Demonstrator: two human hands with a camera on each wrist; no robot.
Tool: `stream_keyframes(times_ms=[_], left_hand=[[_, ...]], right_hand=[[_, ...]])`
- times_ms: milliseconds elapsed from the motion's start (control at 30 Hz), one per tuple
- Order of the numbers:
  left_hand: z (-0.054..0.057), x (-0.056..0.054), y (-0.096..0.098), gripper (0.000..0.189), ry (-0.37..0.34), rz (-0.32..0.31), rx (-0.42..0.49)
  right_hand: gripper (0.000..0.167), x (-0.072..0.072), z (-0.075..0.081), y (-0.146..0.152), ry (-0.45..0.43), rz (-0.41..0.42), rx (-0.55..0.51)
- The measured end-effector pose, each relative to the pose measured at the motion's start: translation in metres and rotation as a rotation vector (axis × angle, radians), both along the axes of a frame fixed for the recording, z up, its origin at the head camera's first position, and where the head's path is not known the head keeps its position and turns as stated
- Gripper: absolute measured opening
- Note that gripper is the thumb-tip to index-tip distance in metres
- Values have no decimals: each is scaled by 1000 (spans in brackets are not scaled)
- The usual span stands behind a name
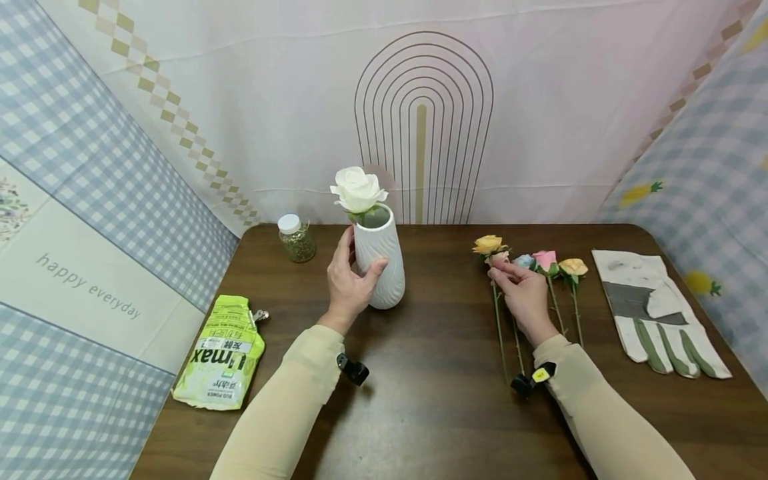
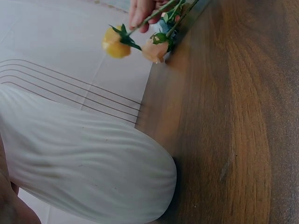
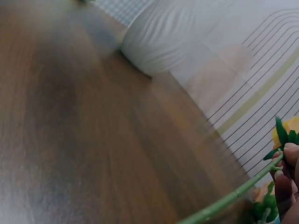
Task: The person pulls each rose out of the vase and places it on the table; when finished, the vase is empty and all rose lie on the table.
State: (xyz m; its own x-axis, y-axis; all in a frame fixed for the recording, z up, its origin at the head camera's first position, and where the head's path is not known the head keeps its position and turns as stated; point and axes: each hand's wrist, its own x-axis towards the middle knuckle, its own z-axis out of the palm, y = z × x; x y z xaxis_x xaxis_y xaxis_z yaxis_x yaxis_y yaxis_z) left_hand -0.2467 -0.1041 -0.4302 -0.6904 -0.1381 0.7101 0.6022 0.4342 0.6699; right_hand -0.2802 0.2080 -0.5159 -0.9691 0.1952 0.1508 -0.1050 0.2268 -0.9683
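Observation:
A white ribbed vase (image 1: 389, 273) stands upright on the table, with one white rose (image 1: 358, 190) leaning out of its mouth. My left hand (image 1: 348, 288) grips the vase from its left side, thumb across the front. On the right, my right hand (image 1: 528, 300) pinches the stem of a yellow rose (image 1: 488, 245) just below the bloom; the right wrist view shows its green stem (image 3: 229, 198) between thumb and fingers. Beside this hand are a peach rose (image 2: 154, 50), a blue rose (image 1: 523, 261), a pink rose (image 1: 545, 260) and a pale orange rose (image 1: 573, 267).
White-and-green work gloves (image 1: 657, 313) lie at the right edge of the table (image 1: 432, 400). To the left are a yellow-green pouch (image 1: 222, 357) with a metal clip (image 1: 260, 315) and a white-lidded jar (image 1: 298, 240). A printed cloth (image 1: 288, 113) hangs behind.

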Motion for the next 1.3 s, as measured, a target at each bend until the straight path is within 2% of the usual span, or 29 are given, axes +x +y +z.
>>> stream_keyframes(times_ms=[233, 400, 533, 833, 1000, 1100, 1200, 1300], left_hand=[[0, 1, 1, 74, -2, -3, 8], [2, 2, 1, 74, -1, -4, 10], [3, 2, 2, 74, 3, -5, 13], [2, 2, 2, 74, 0, -7, 16], [2, 3, 2, 74, 7, -3, 14], [1, 3, 1, 73, 1, 0, 11], [-14, -7, -3, 74, -3, 1, 11], [-29, -17, -7, 78, -4, 2, 13]], right_hand=[[30, 0, -11, 5, -80, -23, 231], [25, -1, -16, 8, -73, -29, 363], [22, -3, -17, 9, -73, -35, 423], [22, -1, -13, 8, -102, -38, 462], [20, 1, -8, 9, -45, -47, 466], [19, 4, 0, 9, 14, -47, 444], [21, 8, 16, 4, 68, -34, 412], [24, 14, 41, -7, 128, 8, 344]])
